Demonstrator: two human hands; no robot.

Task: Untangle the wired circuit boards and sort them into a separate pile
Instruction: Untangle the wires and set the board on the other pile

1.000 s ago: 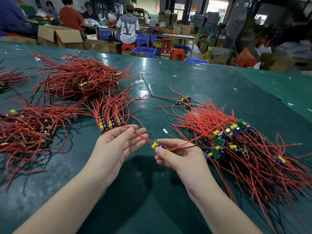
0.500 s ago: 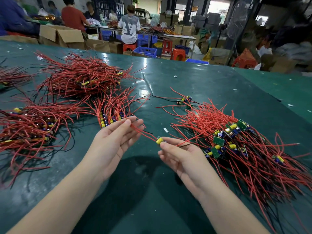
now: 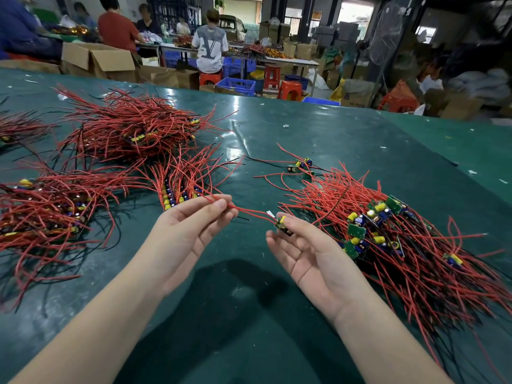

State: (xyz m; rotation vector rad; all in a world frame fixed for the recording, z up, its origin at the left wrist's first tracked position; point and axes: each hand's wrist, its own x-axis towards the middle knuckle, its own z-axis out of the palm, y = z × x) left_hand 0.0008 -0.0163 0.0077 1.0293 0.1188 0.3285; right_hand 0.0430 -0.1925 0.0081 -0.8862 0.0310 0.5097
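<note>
The person holds one small circuit board (image 3: 283, 224) up over the green surface (image 3: 318, 139). The right hand (image 3: 310, 250) has its palm up, and the board sits at its fingertips (image 3: 288, 217); its grip looks light, a pinch on the board. The left hand (image 3: 191, 225) pinches the board's red wire (image 3: 250, 211) between thumb and fingers, so its grip is narrow and closed on the wire. The wire runs nearly straight between the two hands.

The tangled heap (image 3: 388, 231) lies just beside the right hand. The neat row of sorted boards (image 3: 180, 196) lies just past the left hand, with its wires fanned out away from the person.

To do this step well, the person should keep the wire gently stretched, so it does not loop back and catch the heap. It looks free now, but a thin black wire (image 3: 243, 218) hangs below the red one, and it should come along too. The board should probably go down next to the yellow parts in the row, with its wires pointing the same way as the others. A hard pull could bend the wire where it joins the board.
</note>
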